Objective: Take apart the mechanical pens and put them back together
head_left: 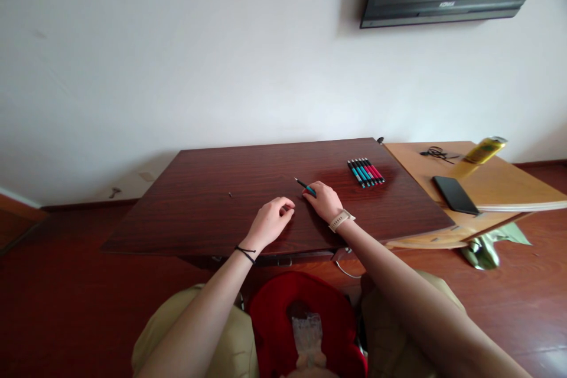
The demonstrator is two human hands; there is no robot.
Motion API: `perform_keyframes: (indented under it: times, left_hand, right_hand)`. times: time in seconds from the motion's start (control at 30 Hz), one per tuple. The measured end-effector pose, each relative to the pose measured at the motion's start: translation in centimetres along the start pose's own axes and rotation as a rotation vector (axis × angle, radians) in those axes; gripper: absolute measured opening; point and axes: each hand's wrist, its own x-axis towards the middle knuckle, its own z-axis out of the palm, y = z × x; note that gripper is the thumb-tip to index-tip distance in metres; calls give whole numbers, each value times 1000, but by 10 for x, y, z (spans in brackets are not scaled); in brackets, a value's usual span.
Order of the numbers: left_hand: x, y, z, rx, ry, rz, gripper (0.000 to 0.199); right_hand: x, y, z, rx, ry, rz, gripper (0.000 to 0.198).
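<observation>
My right hand (325, 201) rests on the dark brown table and is closed around a blue and black pen (305, 185). The pen's thin tip points up and to the left, and its rear end is hidden under the fingers. Beside it, my left hand (272, 221) has its fingers curled, with thumb and fingertips close together; whatever they may hold is too small to see. Farther right lies a neat row of several pens (365, 172), blue ones on the left and red ones on the right. A tiny dark piece (230, 195) lies left of my left hand.
The dark table (199, 171) stands against a white wall. A lighter wooden table (411, 159) adjoins it on the right, bearing a black phone (455, 194), a coiled cable (437, 154) and a yellow can (485, 150). A red seat (266, 319) with a clear plastic bag (307, 331) is below.
</observation>
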Motion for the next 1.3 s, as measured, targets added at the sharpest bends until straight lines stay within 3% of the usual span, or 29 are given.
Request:
perform_keyframes:
  times: [0.17, 0.3, 0.53, 0.7, 0.8, 0.93, 1.13, 1.3]
  left_hand:
    - [5, -8, 4, -79, 79, -21, 20]
    - [7, -5, 3, -113, 103, 15, 15]
    - [7, 1, -1, -39, 146, 75, 9]
    - [8, 3, -3, -47, 171, 75, 13]
    - [7, 4, -5, -70, 163, 73, 15]
    - [7, 5, -5, -108, 147, 57, 18]
    - [6, 4, -5, -157, 131, 15, 20]
    - [6, 4, -6, -189, 120, -10, 22]
  right_hand:
    - [-9, -16, 1, 368, -106, -44, 13]
    - [-15, -27, -2, 580, -126, -27, 31]
    - [-20, -26, -4, 663, -97, -6, 43]
    - [-24, -22, -9, 756, -9, 124, 56]
    - [-25, -21, -17, 837, 60, 133, 64]
    - [-29, -22, -23, 897, 103, 205, 63]
    - [-36, -19, -19, 1197, -51, 331, 48]
    - [-40, -15, -16, 1348, -103, 409, 43]
